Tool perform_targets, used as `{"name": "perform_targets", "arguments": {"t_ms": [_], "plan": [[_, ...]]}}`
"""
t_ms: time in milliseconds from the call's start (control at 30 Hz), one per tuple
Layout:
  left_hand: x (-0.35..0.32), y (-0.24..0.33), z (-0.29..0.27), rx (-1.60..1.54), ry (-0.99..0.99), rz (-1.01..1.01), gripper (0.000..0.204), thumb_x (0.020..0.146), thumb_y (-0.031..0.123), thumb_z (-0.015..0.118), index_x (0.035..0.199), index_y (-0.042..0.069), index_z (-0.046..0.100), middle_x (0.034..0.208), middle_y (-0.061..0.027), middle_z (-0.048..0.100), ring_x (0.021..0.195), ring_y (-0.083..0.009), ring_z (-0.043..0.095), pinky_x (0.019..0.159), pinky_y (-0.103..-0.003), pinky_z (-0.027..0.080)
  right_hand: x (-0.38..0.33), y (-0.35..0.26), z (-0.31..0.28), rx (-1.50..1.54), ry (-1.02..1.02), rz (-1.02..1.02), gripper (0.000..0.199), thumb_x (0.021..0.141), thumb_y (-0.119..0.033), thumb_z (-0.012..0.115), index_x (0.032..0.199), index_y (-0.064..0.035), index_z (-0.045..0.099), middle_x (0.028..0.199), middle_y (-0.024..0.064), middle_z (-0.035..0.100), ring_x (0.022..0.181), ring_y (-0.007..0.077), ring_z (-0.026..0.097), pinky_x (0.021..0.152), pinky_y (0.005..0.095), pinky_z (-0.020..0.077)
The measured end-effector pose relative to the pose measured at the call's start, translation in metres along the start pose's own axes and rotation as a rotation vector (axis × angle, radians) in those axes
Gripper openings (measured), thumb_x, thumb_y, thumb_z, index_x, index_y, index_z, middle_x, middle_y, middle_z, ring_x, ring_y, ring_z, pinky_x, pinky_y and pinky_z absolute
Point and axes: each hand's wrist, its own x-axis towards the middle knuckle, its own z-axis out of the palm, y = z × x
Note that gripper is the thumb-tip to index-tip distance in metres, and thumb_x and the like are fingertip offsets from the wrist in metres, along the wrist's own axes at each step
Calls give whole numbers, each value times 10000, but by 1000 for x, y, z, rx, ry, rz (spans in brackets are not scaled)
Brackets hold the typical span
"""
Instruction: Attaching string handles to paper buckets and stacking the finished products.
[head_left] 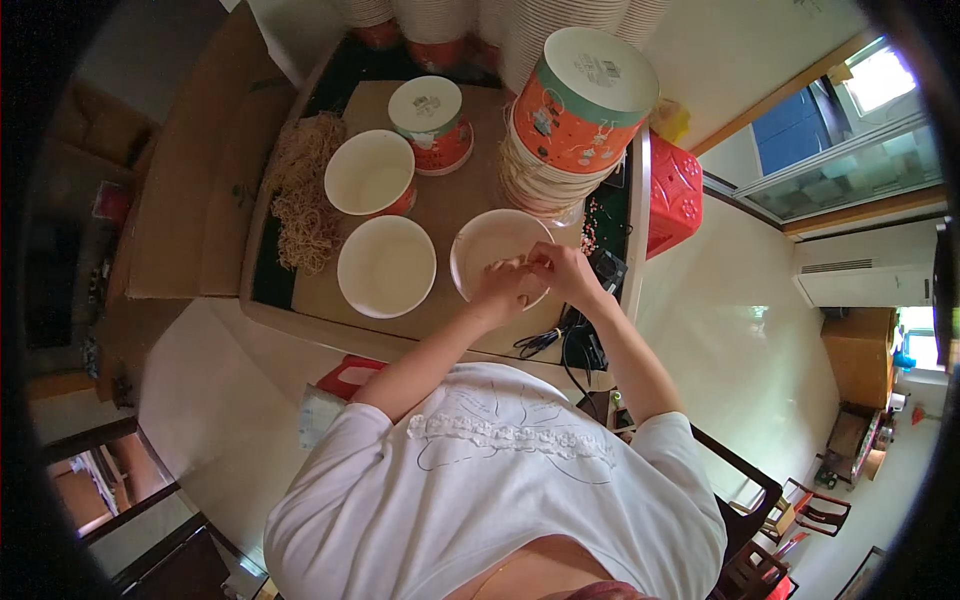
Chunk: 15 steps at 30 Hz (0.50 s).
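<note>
Both my hands meet over a white paper tub (487,235) near the front of the table. My left hand (503,284) reaches over the tub's near side, its fingers bent and pressed together. My right hand (564,271) pinches close beside it at the right rim. Whatever lies between the fingertips is hidden or too small to name. To the left stand two more open tubs, a nearer white one (387,268) and one with an orange outside (370,172). Behind them an orange and green tub (438,135) stands upside down.
A tall stack of tubs, topped by a large upturned orange tub (580,115), stands right of the middle. Tangled tan strands (308,195) lie at the left edge. Black cables (545,342) and a red stool (672,195) are on the right; a cardboard box (190,200) is left.
</note>
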Motion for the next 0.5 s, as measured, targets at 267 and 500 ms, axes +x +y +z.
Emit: {"name": "perform_targets", "arguments": {"t_ms": [267, 500], "plan": [[7, 1, 8, -585, -97, -48, 261, 747, 226, 678, 971, 106, 616, 897, -106, 657, 821, -277, 642, 754, -371, 504, -5, -2, -8, -4, -4, -16, 106, 759, -72, 610, 843, -7, 608, 675, 122, 623, 602, 209, 620, 578, 304, 487], [7, 15, 2, -560, 147, -46, 237, 747, 259, 693, 858, 58, 632, 801, -112, 651, 743, -279, 639, 705, -334, 498, -5, -4, -11, 61, -4, 19, 134, 768, -154, 616, 797, -23, 615, 716, 170, 629, 679, 351, 620, 605, 397, 490]]}}
